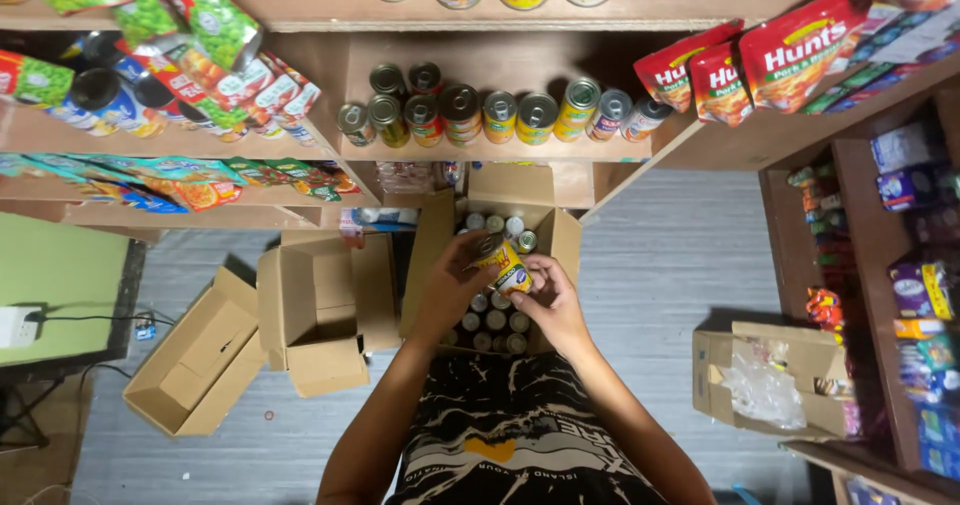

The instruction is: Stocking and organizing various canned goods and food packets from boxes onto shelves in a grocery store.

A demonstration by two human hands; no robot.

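Observation:
My left hand (452, 283) and my right hand (548, 303) together hold a small can with a yellow label (503, 263), tilted on its side, above an open cardboard box (430, 255) on the floor. The box holds several upright cans (495, 322) seen by their silver tops. The left hand wraps the can from the left; the right hand's fingers touch it from below right. A row of cans (500, 115) stands on the wooden shelf just beyond the box.
Two empty open cartons (310, 310) (195, 360) lie left on the grey floor. A carton with clear plastic (765, 380) sits at right. Shelves with red and green pouches (790, 55) and packets surround the spot. A green table (60, 285) stands far left.

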